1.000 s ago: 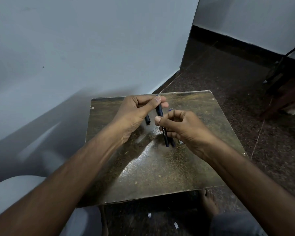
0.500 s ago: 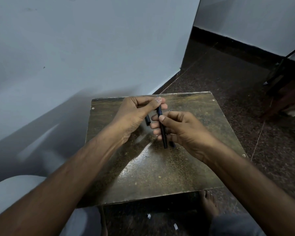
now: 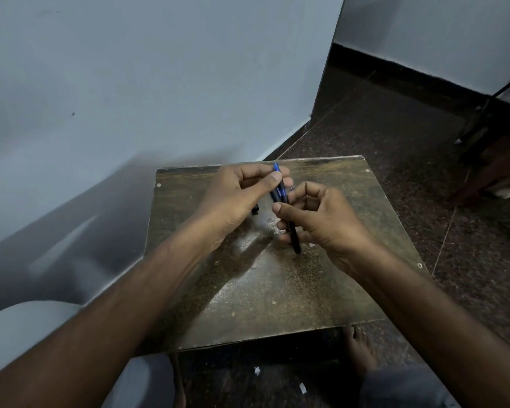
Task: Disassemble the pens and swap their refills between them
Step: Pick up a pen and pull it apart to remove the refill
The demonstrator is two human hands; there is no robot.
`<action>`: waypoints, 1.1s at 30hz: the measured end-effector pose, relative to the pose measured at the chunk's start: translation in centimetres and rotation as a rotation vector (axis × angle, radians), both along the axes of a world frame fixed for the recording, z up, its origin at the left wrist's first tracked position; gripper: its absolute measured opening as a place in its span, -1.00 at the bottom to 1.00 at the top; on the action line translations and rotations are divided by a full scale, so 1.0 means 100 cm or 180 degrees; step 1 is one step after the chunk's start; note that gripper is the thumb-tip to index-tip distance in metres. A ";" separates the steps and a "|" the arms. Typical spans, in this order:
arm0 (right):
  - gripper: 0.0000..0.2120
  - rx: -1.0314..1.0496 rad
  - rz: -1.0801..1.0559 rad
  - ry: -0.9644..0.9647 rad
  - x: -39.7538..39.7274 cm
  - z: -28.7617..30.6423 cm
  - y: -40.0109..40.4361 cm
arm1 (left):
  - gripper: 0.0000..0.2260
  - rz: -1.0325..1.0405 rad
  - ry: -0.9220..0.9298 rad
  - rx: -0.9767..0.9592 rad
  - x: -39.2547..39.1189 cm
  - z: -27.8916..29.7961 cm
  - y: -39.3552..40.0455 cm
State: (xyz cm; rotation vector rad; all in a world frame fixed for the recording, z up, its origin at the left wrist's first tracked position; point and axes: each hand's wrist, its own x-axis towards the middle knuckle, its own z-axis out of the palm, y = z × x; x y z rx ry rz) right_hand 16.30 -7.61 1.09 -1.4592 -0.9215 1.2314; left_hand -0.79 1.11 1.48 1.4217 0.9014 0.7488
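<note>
Pen (image 3: 289,219) held above the worktop (image 3: 277,290), left hand (image 3: 236,192) grip pinching its blue tip, right hand (image 3: 321,222) grip clasping the black barrel

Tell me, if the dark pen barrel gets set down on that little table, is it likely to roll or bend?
The pen looks thin, round and straight, so it would probably roll if laid down. It stays straight while held between the left hand and right hand, so it is likely stiff. The table looks flat and glossy, offering little to stop it.
</note>
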 end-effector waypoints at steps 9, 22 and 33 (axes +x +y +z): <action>-0.86 -0.0077 0.0400 -0.0637 -0.002 -0.009 -0.007 | -0.80 0.1184 -0.0237 -0.0156 -0.012 0.004 0.027; -0.86 -0.0007 0.0016 -0.0847 0.012 -0.002 -0.002 | -0.74 0.0183 0.2178 0.0522 -0.008 -0.007 -0.017; -0.85 -0.0032 0.0085 -0.0813 0.005 -0.001 -0.003 | -0.73 0.0436 0.1094 0.0498 -0.018 -0.003 0.000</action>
